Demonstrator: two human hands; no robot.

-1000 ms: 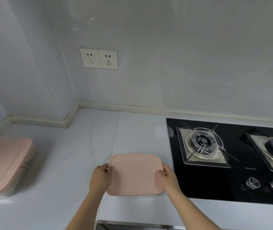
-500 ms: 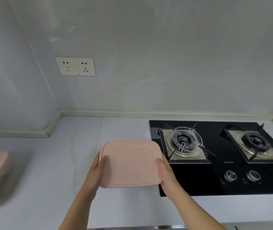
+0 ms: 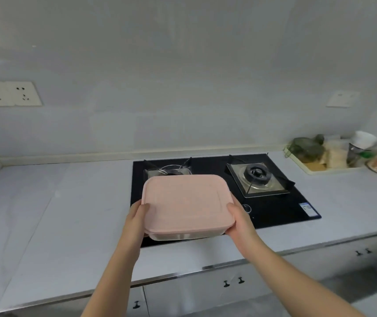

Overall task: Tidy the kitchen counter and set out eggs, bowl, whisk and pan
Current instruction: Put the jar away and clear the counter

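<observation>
The pale wall (image 3: 183,88) is running behind the hob (image 3: 297,209), and the white counter (image 3: 57,213) is stretching out on both sides of it. Left of the hob the counter is lying bare up to the corner. Right of the hob there is a narrower strip. In front of the hob the counter is ending in a metal edge (image 3: 183,274), with white cabinets (image 3: 205,291) sitting below it.

The box (image 3: 187,200), pink-lidded with a clear base, is hanging over the hob's left half, held up off the glass. It is hiding most of the left burner (image 3: 169,171), and its near side is reaching out past the hob's front edge. The right burner (image 3: 257,173) is standing just right of the box, its pan support rising above the glass.

At the far right of the hob, against the wall, a tray (image 3: 313,171) is holding a crowd of bags and jars, too blurred to name.

The left hand (image 3: 134,223) is gripping the box's left side, thumb on the lid and fingers tucked under. The right hand (image 3: 240,221) is gripping the near right corner the same way, covering part of a knob (image 3: 246,208).

High on the wall left of the hob, twin sockets (image 3: 9,93) are showing. A blank plate (image 3: 342,100) is sitting up on the wall to the right. Small dark handles (image 3: 233,282) are sticking out of the cabinets below the hob.
</observation>
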